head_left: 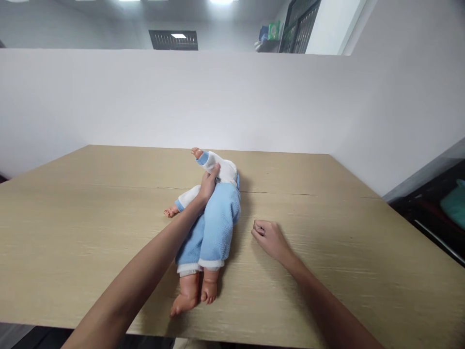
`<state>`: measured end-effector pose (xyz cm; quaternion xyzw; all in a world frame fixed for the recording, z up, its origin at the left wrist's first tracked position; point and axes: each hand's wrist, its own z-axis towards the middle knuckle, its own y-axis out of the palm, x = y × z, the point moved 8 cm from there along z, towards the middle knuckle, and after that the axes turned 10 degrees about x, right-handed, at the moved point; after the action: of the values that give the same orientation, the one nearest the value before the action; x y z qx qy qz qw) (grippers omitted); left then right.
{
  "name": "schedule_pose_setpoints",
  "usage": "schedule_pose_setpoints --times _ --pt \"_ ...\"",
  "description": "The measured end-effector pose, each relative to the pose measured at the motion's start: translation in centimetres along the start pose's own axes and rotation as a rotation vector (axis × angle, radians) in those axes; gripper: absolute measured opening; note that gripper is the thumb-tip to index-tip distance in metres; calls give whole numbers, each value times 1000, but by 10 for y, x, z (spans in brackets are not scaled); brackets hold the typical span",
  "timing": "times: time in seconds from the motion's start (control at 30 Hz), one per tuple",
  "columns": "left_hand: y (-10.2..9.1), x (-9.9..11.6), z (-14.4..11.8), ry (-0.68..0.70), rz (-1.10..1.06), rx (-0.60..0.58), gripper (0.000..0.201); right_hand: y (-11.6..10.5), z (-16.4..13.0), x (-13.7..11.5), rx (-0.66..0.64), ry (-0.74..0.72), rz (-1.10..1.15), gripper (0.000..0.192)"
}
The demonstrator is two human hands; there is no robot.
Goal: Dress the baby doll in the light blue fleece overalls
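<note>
A baby doll [220, 218] in blue fleece trousers and a white top with blue cuffs lies turned partly on its side on the wooden table. Its bare feet point toward me, and one arm reaches up to the left. My left hand [209, 184] is closed on the front of its body, thumb against the white top. I cannot see the doll's head. To the right of the doll and apart from it, my right hand [267, 236] rests as a fist over the table, with nothing visible in it.
The light wooden tabletop [90, 232] has a seam across it and meets a white wall [218, 102] at the back. At the right edge stands a dark frame with a teal cloth [454, 203]. Above the wall are a doorway and a green packet [273, 30].
</note>
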<state>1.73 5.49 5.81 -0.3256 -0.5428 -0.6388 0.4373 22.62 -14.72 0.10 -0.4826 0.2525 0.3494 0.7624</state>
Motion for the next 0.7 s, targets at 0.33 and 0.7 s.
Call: schedule_pose_setpoints --times 0.33,0.7 --pt "80 8 -46 454 754 -399 49 -8 16 45 183 489 687 48" --pt "-29 42 -41 428 1358 28 51 -39 27 75 -9 843 1314 43"
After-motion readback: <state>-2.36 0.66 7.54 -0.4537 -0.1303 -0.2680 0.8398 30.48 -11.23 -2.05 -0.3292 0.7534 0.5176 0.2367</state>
